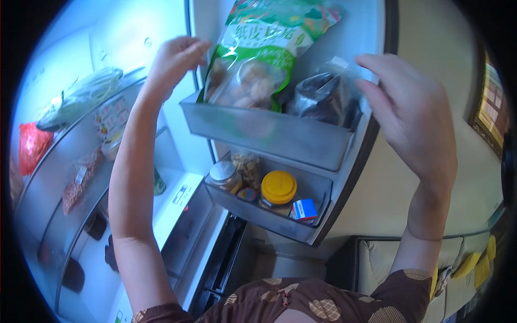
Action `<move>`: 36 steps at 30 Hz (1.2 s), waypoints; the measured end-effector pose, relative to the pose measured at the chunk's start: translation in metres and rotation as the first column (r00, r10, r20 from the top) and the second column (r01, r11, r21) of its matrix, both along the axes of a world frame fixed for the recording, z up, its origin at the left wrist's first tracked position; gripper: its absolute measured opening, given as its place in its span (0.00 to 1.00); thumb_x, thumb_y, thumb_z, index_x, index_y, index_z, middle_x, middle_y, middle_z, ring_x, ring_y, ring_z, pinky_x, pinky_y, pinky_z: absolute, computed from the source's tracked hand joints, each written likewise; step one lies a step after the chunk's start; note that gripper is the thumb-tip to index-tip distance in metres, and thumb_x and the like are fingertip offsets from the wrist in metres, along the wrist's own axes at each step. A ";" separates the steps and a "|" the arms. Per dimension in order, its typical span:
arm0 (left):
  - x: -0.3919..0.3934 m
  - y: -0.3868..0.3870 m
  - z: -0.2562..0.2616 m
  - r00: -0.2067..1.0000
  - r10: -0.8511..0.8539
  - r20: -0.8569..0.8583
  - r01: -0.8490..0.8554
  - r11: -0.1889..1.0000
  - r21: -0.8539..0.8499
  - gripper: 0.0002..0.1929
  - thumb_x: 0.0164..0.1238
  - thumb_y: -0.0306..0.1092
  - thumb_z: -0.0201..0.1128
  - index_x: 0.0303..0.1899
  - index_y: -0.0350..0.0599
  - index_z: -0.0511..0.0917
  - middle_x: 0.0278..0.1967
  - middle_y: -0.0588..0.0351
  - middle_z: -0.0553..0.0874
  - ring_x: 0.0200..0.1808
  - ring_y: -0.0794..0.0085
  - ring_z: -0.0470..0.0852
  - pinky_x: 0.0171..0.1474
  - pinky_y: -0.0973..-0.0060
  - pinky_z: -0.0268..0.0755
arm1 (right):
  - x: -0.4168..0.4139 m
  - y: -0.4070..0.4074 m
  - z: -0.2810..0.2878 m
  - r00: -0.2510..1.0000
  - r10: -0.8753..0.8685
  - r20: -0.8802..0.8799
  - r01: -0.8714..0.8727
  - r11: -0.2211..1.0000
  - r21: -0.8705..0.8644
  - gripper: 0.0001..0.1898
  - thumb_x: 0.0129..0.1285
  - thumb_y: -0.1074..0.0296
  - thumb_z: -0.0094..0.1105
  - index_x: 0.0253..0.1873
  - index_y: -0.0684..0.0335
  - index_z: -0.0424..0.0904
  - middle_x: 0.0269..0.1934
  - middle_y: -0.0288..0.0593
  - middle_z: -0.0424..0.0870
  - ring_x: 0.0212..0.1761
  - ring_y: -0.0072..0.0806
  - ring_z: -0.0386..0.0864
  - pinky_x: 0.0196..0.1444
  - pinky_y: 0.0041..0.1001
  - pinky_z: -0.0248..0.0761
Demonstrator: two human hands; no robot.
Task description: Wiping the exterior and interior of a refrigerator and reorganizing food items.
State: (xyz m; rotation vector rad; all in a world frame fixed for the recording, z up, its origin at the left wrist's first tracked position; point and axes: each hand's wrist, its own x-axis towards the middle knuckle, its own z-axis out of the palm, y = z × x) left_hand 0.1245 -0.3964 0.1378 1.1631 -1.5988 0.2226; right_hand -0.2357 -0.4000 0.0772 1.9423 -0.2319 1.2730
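Observation:
In an open refrigerator, my left hand is raised beside the left edge of a green and white plastic bag of walnuts, fingers loosely curled. The bag stands in the upper door bin. To its right, a clear plastic bag with dark contents sits in the same bin. My right hand is just right of that bag, thumb and fingers apart; whether a fingertip touches the plastic is unclear. Neither hand visibly holds anything.
The lower door bin holds a yellow-lidded jar, a silver-lidded jar and a small blue and white box. Glass shelves at left carry bagged greens and a red bag. A sofa stands beyond the door.

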 end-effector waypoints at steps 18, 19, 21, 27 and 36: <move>-0.054 0.142 -0.331 0.649 0.279 -0.708 -0.301 0.949 0.098 0.09 0.70 0.28 0.53 0.37 0.33 0.80 0.33 0.53 0.84 0.33 0.72 0.85 0.39 0.76 0.78 | -0.024 -0.092 -0.349 0.202 -0.282 0.938 -0.949 0.179 0.258 0.11 0.69 0.62 0.47 0.44 0.64 0.72 0.24 0.36 0.70 0.20 0.18 0.64 0.18 0.18 0.50; -0.057 0.146 -0.348 0.631 0.315 -0.709 -0.260 0.947 0.189 0.09 0.70 0.27 0.53 0.37 0.32 0.79 0.33 0.53 0.84 0.32 0.73 0.85 0.38 0.77 0.78 | -0.021 -0.088 -0.375 0.235 -0.359 0.903 -0.939 0.156 0.306 0.11 0.69 0.60 0.47 0.42 0.63 0.72 0.24 0.35 0.69 0.20 0.17 0.63 0.18 0.18 0.49; -0.064 0.156 -0.374 0.549 0.356 -0.756 -0.252 0.933 0.256 0.09 0.70 0.27 0.52 0.37 0.32 0.79 0.34 0.53 0.84 0.32 0.74 0.85 0.37 0.78 0.78 | 0.001 -0.072 -0.400 0.218 -0.524 0.823 -0.950 0.078 0.301 0.11 0.69 0.59 0.47 0.39 0.60 0.70 0.23 0.33 0.67 0.18 0.16 0.62 0.17 0.17 0.48; -0.070 0.195 -0.388 0.462 0.570 -0.680 -0.473 0.807 0.354 0.09 0.69 0.26 0.52 0.36 0.32 0.80 0.32 0.54 0.84 0.32 0.74 0.84 0.38 0.79 0.76 | 0.050 -0.017 -0.459 0.673 -0.460 0.580 -0.735 -0.506 0.452 0.04 0.65 0.68 0.46 0.37 0.60 0.68 0.21 0.33 0.67 0.16 0.16 0.61 0.17 0.17 0.49; -0.003 0.255 -0.335 0.168 0.981 -0.100 -0.985 0.171 0.025 0.06 0.60 0.25 0.58 0.36 0.34 0.79 0.37 0.43 0.83 0.40 0.52 0.83 0.46 0.64 0.74 | 0.069 0.009 -0.461 0.721 -0.122 0.682 -0.499 -0.774 0.389 0.07 0.67 0.74 0.45 0.47 0.64 0.70 0.21 0.36 0.69 0.14 0.16 0.60 0.16 0.18 0.54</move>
